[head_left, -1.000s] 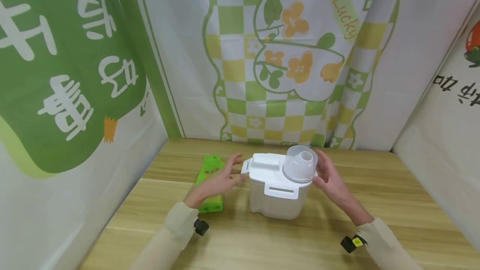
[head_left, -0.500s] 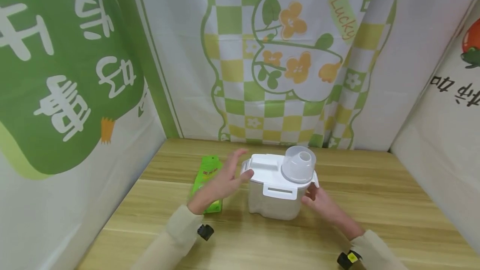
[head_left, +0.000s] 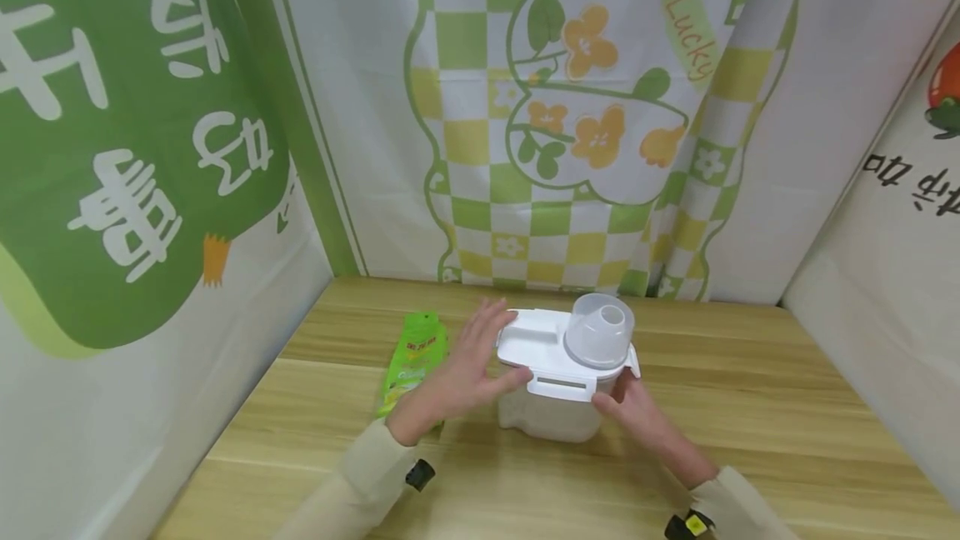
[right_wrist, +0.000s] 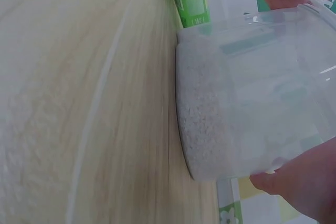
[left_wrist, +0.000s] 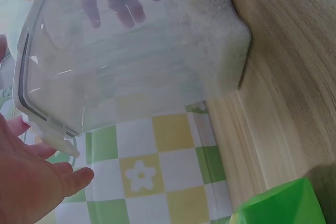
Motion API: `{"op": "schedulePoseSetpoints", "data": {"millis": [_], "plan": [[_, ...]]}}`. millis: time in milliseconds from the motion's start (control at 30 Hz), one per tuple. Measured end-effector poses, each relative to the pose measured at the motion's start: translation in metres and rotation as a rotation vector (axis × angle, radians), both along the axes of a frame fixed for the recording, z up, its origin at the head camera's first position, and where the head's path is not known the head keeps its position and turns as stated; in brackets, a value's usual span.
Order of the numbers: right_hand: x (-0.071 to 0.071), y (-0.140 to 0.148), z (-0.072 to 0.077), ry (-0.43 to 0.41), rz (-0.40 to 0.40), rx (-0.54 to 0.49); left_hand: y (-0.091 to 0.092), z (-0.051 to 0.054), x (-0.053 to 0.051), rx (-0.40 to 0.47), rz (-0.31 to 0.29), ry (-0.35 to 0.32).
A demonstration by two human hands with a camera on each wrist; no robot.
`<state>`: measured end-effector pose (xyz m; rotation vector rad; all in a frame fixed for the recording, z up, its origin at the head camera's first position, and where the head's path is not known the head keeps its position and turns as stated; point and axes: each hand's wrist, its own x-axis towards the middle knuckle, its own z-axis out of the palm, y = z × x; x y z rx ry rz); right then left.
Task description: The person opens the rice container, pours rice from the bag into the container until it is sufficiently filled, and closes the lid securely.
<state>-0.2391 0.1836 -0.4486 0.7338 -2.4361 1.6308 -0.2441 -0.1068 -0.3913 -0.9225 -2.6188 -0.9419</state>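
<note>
A translucent storage container (head_left: 555, 417) with white rice-like grains (right_wrist: 202, 114) in its bottom stands upright on the table. Its white lid (head_left: 534, 351) has side latches and carries a clear cup (head_left: 600, 332). At the left end of the lid, my left hand (head_left: 476, 361) is spread, fingertips over the edge and thumb by the front latch (head_left: 562, 386); whether it touches is hard to tell. My right hand (head_left: 641, 415) rests against the container's right end, below the latch there. Through the clear wall in the left wrist view, its fingers (left_wrist: 123, 3) look straight.
A green packet (head_left: 416, 357) lies left of the container, partly behind my left forearm. The wooden table (head_left: 750, 390) meets a checked cloth (head_left: 510, 227) at the back, with printed cloths on both sides.
My right hand has dropped from beside the cup to below the right latch. My left hand has moved right, over the lid's left end. The container has stayed in place.
</note>
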Motion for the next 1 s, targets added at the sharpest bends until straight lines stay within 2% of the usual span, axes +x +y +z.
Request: {"op": "schedulePoseSetpoints", "data": {"millis": [300, 500, 867, 1000], "plan": [[0.002, -0.004, 0.006, -0.065, -0.066, 0.058, 0.006, -0.001, 0.004, -0.019, 0.016, 0.025], [0.002, -0.004, 0.008, -0.104, -0.050, 0.043, 0.009, -0.006, 0.005, -0.027, 0.008, 0.079], [-0.001, -0.003, 0.001, -0.088, -0.004, -0.025, 0.015, -0.015, 0.004, -0.051, 0.031, 0.214], [-0.002, -0.003, 0.001, -0.084, -0.005, -0.032, 0.015, -0.016, 0.003, -0.050, 0.033, 0.243]]}}
